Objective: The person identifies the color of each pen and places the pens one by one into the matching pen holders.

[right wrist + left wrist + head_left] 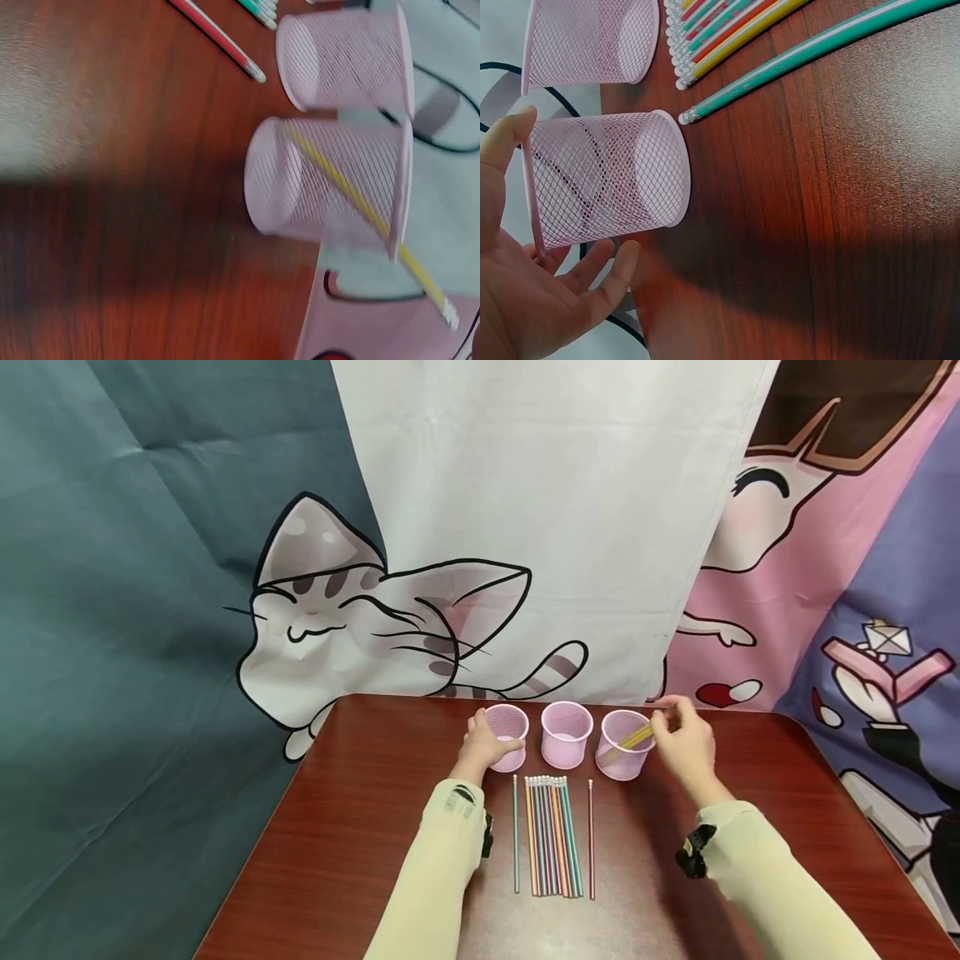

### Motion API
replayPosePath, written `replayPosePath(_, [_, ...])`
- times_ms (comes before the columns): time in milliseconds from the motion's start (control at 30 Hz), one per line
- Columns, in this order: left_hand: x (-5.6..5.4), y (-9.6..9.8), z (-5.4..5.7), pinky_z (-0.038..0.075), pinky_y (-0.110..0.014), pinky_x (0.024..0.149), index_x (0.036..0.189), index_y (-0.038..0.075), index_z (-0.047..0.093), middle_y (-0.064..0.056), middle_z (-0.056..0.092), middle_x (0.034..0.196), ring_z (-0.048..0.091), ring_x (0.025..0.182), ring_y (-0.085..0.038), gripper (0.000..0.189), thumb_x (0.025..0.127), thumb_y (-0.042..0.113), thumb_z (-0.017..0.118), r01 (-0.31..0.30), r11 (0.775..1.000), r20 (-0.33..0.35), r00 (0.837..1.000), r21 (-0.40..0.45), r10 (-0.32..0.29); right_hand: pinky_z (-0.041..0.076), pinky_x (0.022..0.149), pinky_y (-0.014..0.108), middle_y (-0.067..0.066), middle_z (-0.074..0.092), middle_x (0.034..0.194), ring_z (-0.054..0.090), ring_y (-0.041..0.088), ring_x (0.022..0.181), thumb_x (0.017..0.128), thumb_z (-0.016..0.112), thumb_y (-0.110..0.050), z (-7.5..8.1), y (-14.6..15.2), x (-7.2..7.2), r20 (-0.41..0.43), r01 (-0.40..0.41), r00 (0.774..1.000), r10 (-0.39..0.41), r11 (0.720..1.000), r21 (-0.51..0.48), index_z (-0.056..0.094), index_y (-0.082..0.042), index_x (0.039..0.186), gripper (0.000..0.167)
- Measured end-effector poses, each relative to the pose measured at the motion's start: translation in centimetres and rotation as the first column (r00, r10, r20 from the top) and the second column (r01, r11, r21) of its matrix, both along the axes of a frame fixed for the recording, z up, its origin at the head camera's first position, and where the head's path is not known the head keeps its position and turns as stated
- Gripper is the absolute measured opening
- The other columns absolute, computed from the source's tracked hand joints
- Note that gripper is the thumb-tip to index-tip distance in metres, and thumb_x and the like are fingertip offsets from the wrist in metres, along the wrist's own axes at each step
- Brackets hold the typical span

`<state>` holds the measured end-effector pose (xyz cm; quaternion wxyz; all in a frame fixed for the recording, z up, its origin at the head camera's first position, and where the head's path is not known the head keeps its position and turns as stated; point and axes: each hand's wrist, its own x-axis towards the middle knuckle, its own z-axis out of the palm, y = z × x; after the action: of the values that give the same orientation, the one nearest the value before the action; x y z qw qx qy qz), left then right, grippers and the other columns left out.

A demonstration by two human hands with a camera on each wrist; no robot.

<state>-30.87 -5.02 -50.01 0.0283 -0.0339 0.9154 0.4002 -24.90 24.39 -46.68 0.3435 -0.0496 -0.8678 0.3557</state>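
Observation:
Three pink mesh pencil cups stand in a row at the back of the table. My left hand (482,745) holds the left cup (607,180) near its rim, thumb on one side and fingers round the other. A yellow pencil (352,195) leans inside the right cup (621,764), its eraser end sticking out past the rim. Beside that eraser end is my right hand (684,745), fingers loosely bent; in the right wrist view the pencil's end shows free of the fingers. Between them is the middle cup (566,747), untouched.
In front of the cups, several striped pencils (553,835) lie side by side, eraser ends towards the cups. A teal pencil (516,835) lies apart on their left, a red pencil (592,839) on their right. A printed cloth (555,527) hangs behind the wooden table (360,843).

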Motion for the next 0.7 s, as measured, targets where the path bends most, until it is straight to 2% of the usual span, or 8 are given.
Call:
replayPosePath(100, [0.1, -0.1, 0.2, 0.039, -0.052, 0.091, 0.143, 0.008, 0.02, -0.017, 0.034, 0.135, 0.041, 0.118, -0.04, 0.105, 0.063, 0.036, 0.083, 0.008, 1.0, 0.01, 1.0, 0.011, -0.008, 0.035, 0.05, 0.034, 0.0, 0.057, 0.065, 0.046, 0.013, 0.053, 0.079, 0.059, -0.01, -0.8, -1.5, 0.4, -0.046, -0.152, 0.986, 0.159, 0.98, 0.126, 0.061, -0.01, 0.09, 0.012])
replayPosePath(200, [0.2, -0.3, 0.4, 0.038, -0.052, 0.092, 0.145, 0.009, 0.016, -0.017, 0.031, 0.138, 0.039, 0.12, -0.041, 0.111, 0.062, 0.039, 0.083, 0.02, 1.0, 0.019, 1.0, 0.006, -0.02, 0.037, 0.049, 0.035, -0.004, 0.055, 0.064, 0.048, 0.014, 0.053, 0.077, 0.061, -0.011, -2.0, -3.3, 1.0, -0.003, -0.287, 0.956, 0.294, 0.935, 0.206, 0.061, -0.013, 0.087, 0.01])
replayPosePath(300, [0.2, -0.3, 0.5, 0.037, -0.053, 0.093, 0.146, 0.008, 0.015, -0.017, 0.028, 0.14, 0.036, 0.121, -0.043, 0.115, 0.061, 0.045, 0.083, 0.021, 1.0, 0.007, 1.0, 0.001, -0.021, 0.04, 0.054, 0.032, -0.011, 0.053, 0.066, 0.05, 0.01, 0.058, 0.077, 0.064, -0.013, -3.4, -5.1, 1.4, 0.133, -0.434, 0.901, 0.414, 0.875, 0.215, 0.062, -0.016, 0.086, 0.01])
replayPosePath(400, [0.1, -0.4, 0.3, 0.036, -0.053, 0.094, 0.146, 0.008, 0.018, -0.017, 0.028, 0.142, 0.036, 0.122, -0.043, 0.112, 0.062, 0.048, 0.081, 0.007, 1.0, -0.024, 1.0, 0.005, -0.007, 0.041, 0.057, 0.027, -0.014, 0.051, 0.067, 0.049, 0.005, 0.061, 0.077, 0.067, -0.014, -5.1, -6.7, 1.6, 0.301, -0.56, 0.813, 0.497, 0.809, 0.176, 0.062, -0.019, 0.083, 0.009])
replayPosePath(467, [0.0, -0.3, -0.1, 0.037, -0.052, 0.094, 0.145, 0.008, 0.019, -0.016, 0.029, 0.142, 0.036, 0.122, -0.042, 0.109, 0.064, 0.048, 0.08, 0.002, 1.0, -0.039, 0.999, 0.006, -0.002, 0.039, 0.055, 0.024, -0.015, 0.049, 0.066, 0.046, 0.004, 0.06, 0.077, 0.068, -0.016, -6.2, -7.6, 1.7, 0.402, -0.601, 0.765, 0.504, 0.782, 0.163, 0.061, -0.02, 0.08, 0.008])
replayPosePath(533, [0.0, -0.2, -0.4, 0.037, -0.05, 0.094, 0.145, 0.009, 0.021, -0.015, 0.031, 0.142, 0.038, 0.123, -0.04, 0.107, 0.065, 0.047, 0.079, -0.004, 1.0, -0.046, 0.999, 0.012, 0.005, 0.037, 0.054, 0.025, -0.014, 0.047, 0.064, 0.044, 0.004, 0.059, 0.077, 0.068, -0.017, -7.3, -8.2, 1.8, 0.47, -0.612, 0.736, 0.487, 0.775, 0.156, 0.061, -0.021, 0.076, 0.009])
replayPosePath(700, [0.0, 0.1, -0.9, 0.038, -0.051, 0.092, 0.145, 0.012, 0.024, -0.016, 0.036, 0.14, 0.039, 0.122, -0.038, 0.103, 0.065, 0.044, 0.081, -0.026, 0.998, -0.028, 0.999, 0.058, 0.028, 0.04, 0.057, 0.03, -0.014, 0.046, 0.061, 0.044, 0.006, 0.059, 0.075, 0.07, -0.023, -9.1, -9.1, 1.8, 0.548, -0.579, 0.733, 0.403, 0.793, 0.192, 0.058, -0.025, 0.068, 0.014])
